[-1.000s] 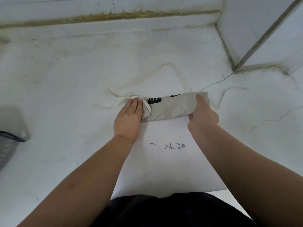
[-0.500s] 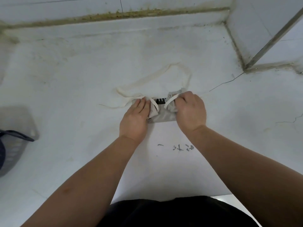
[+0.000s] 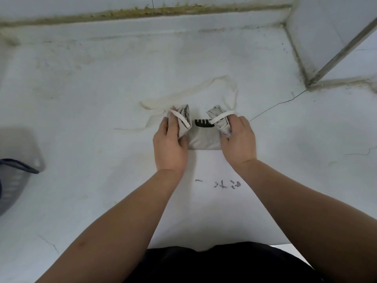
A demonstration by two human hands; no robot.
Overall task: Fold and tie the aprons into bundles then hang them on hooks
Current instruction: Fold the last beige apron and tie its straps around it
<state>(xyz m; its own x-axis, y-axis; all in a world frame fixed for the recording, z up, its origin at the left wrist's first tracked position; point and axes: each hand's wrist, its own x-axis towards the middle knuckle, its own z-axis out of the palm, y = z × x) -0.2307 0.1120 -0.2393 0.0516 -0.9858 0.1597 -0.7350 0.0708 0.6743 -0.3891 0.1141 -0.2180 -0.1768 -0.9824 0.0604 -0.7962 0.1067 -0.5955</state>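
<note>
A grey folded apron (image 3: 204,137) with a black printed mark lies on the white floor in front of me. My left hand (image 3: 170,144) grips its left end, lifted and folded inward. My right hand (image 3: 237,139) grips the right end, also raised. A thin white strap crosses each raised end. A cream neck strap (image 3: 204,86) loops loose on the floor just beyond the apron. The undersides of both ends are hidden by my fingers.
A white sheet of paper (image 3: 214,211) with small black writing lies under my forearms. A grey laundry basket (image 3: 14,180) sits at the left edge. A wall base runs along the top, with a wall corner (image 3: 306,84) at the upper right.
The right hand first swept the apron's right end inward toward the left. Now both ends stand raised and slightly apart, exposing the black mark between them.
</note>
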